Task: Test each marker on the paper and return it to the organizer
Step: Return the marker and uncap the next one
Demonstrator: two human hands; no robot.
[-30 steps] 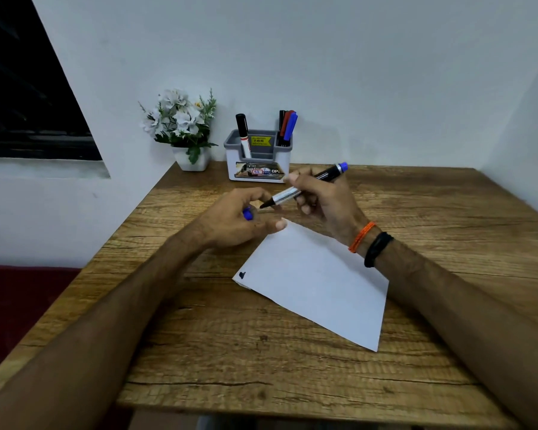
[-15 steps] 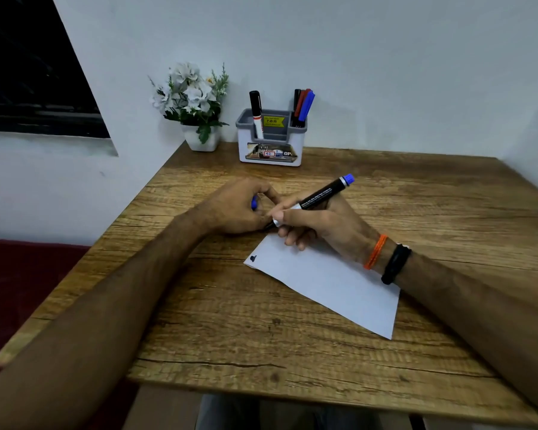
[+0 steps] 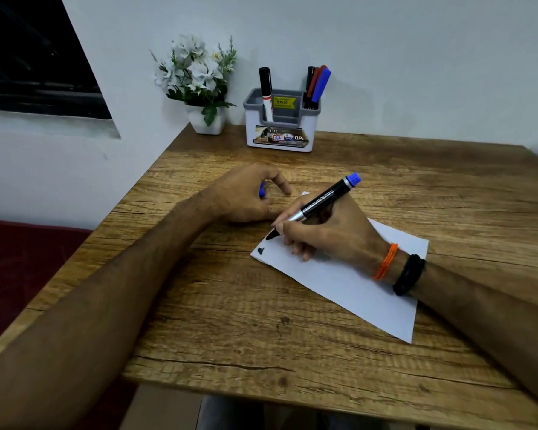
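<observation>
This looks like a home study corner: a small wooden desk [image 3: 323, 321] pushed into a corner of plain white walls [image 3: 416, 57], a potted artificial flower plant [image 3: 199, 85] and a marker organizer [image 3: 280, 125] at its far edge, a dark window [image 3: 28, 57] at far left.

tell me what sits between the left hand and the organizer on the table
Nothing: the head view shows bare wooden table between the left hand and the organizer.

Right hand [image 3: 330, 234] grips blue-ended marker [image 3: 320, 201], tip on paper [image 3: 354, 283] near left corner, beside dark mark [image 3: 260, 250]. Left hand [image 3: 246, 197] rests on bench [image 3: 230, 321], curled round blue cap [image 3: 262, 191]. Organizer [image 3: 278, 131] with four markers at bench rear, flower pot [image 3: 205, 119] beside it.
</observation>
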